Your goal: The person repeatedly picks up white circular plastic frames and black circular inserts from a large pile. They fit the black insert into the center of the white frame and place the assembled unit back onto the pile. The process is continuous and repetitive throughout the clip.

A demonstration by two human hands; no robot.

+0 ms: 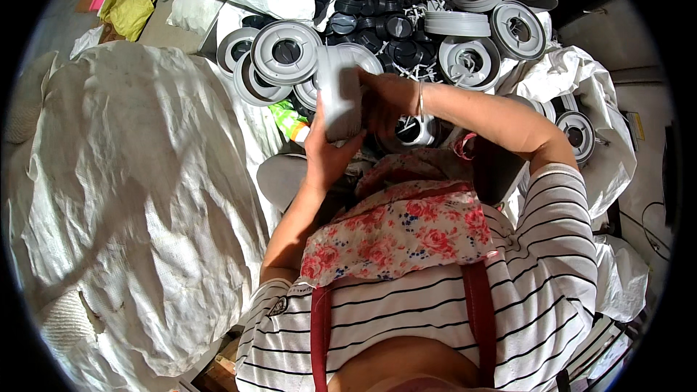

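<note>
A round grey plastic ring part (339, 94) is held up on edge in front of my body. My left hand (330, 152) grips its lower rim, thumb on one side and fingers on the other. My right hand (388, 98) is closed at its right side, with the fingertips in shadow and partly hidden. Just beyond, to the left, similar grey rings with spoked centres (285, 52) lie in an overlapping pile. Another grey ring (415, 131) lies below my right wrist, partly covered.
Many black round plastic pieces (374, 7) and white scraps are heaped at the far middle. More grey rings (518, 30) are stacked at the far right. A large white woven sack (138, 210) fills the left side; another white sack (573, 76) with rings stands at right.
</note>
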